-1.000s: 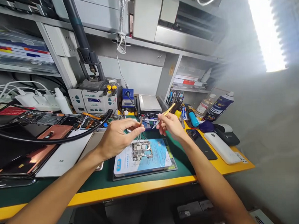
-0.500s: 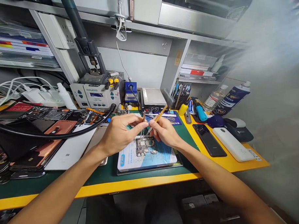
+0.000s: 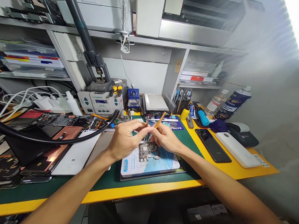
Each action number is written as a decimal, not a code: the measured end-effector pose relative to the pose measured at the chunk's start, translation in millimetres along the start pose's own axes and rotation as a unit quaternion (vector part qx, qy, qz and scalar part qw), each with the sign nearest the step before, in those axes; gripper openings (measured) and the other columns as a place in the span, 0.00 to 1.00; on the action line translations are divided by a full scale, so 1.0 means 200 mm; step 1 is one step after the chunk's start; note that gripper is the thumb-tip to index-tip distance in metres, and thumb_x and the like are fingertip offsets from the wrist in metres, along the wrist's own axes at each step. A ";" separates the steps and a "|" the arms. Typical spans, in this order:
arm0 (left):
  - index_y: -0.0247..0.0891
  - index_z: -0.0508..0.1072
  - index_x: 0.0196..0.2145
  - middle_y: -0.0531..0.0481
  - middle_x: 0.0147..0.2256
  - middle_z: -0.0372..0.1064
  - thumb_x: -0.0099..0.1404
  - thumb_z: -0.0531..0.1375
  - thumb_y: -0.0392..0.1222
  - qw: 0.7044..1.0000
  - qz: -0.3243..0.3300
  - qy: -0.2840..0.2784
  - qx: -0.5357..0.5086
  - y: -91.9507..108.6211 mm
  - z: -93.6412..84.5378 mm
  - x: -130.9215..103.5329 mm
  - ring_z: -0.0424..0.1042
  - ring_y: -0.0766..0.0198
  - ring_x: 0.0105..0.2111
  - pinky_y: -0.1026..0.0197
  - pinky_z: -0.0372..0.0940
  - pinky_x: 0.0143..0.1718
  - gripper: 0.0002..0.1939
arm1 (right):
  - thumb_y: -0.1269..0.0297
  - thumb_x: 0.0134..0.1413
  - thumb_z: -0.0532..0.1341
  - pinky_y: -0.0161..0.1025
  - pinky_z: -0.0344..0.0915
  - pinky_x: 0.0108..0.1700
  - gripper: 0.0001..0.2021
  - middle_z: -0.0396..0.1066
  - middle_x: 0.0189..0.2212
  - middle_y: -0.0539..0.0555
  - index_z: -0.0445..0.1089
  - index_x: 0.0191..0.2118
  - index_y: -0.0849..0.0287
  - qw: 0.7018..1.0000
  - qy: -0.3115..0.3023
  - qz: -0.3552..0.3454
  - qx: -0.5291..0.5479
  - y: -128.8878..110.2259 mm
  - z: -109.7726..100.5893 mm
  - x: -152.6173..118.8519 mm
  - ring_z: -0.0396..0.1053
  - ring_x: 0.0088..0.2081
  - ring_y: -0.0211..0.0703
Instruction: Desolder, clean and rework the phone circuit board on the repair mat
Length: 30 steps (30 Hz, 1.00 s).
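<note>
My left hand (image 3: 127,139) is closed around metal tweezers (image 3: 147,121), which point down at a phone circuit board (image 3: 148,153). My right hand (image 3: 167,139) pinches a slim tool with a gold handle (image 3: 160,120); its lower end is mostly hidden by the fingers, so its kind is unclear. The fingertips of both hands meet just above the board's far edge. Bare of any casing, the board lies flat on a blue and white printed pad (image 3: 132,170). Whether the tool tips touch the board cannot be made out.
A black hose (image 3: 77,140) arcs over stacked phone parts (image 3: 64,137) on the left. Behind stand a hot-air station (image 3: 100,104) and a blue soldering iron stand (image 3: 133,96). A black phone (image 3: 213,145), a white phone (image 3: 235,149) and a spray can (image 3: 235,102) are at right.
The camera has tilted up a little, so the bench sits lower and farther right in view. My hands have drawn closer together, fingertips now meeting, with both tools still held.
</note>
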State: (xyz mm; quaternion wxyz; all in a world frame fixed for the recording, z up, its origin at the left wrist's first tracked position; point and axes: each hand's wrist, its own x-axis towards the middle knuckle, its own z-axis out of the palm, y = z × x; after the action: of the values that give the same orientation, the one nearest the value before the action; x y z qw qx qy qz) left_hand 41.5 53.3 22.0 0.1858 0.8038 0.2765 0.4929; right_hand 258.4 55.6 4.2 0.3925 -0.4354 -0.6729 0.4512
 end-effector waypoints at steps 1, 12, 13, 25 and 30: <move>0.36 0.80 0.43 0.49 0.41 0.80 0.83 0.66 0.50 1.000 -0.002 0.000 0.000 0.00 0.00 0.00 0.81 0.62 0.40 0.55 0.80 0.46 0.14 | 0.34 0.71 0.65 0.35 0.55 0.23 0.25 0.74 0.25 0.48 0.67 0.40 0.53 1.000 -0.001 0.001 0.000 0.00 0.00 0.00 0.65 0.21 0.38; 0.36 0.80 0.45 0.49 0.42 0.80 0.83 0.65 0.50 1.000 -0.008 -0.001 -0.010 -0.01 0.01 -0.01 0.81 0.62 0.40 0.56 0.80 0.45 0.14 | 0.36 0.72 0.65 0.36 0.57 0.23 0.24 0.73 0.25 0.47 0.68 0.41 0.54 1.000 -0.007 0.000 0.001 0.01 0.00 0.00 0.64 0.21 0.38; 0.36 0.80 0.45 0.49 0.42 0.80 0.83 0.65 0.50 1.000 -0.009 -0.002 -0.011 -0.01 0.02 -0.01 0.81 0.62 0.40 0.56 0.80 0.45 0.13 | 0.36 0.72 0.65 0.36 0.57 0.23 0.24 0.73 0.25 0.47 0.68 0.41 0.54 1.000 -0.007 0.000 0.000 0.01 0.00 0.00 0.64 0.22 0.38; 0.36 0.80 0.46 0.49 0.42 0.79 0.83 0.65 0.51 1.000 -0.009 -0.007 -0.005 -0.02 0.02 -0.01 0.80 0.62 0.40 0.56 0.80 0.45 0.14 | 0.35 0.72 0.65 0.36 0.56 0.23 0.24 0.73 0.24 0.48 0.68 0.40 0.53 1.000 -0.006 0.012 -0.007 0.01 0.00 0.00 0.65 0.22 0.40; 0.36 0.80 0.46 0.49 0.42 0.79 0.83 0.65 0.51 1.000 -0.013 -0.013 -0.001 -0.02 0.01 -0.01 0.80 0.62 0.40 0.56 0.80 0.45 0.14 | 0.38 0.73 0.65 0.36 0.57 0.24 0.23 0.73 0.23 0.47 0.68 0.40 0.53 1.000 -0.002 0.017 -0.010 0.00 0.00 0.00 0.66 0.22 0.40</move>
State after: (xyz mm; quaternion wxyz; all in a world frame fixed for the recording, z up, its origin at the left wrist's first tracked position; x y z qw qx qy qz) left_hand 42.0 54.5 16.4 0.1961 0.8066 0.2838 0.4800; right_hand 259.1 55.8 5.0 0.3785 -0.4500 -0.6707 0.4521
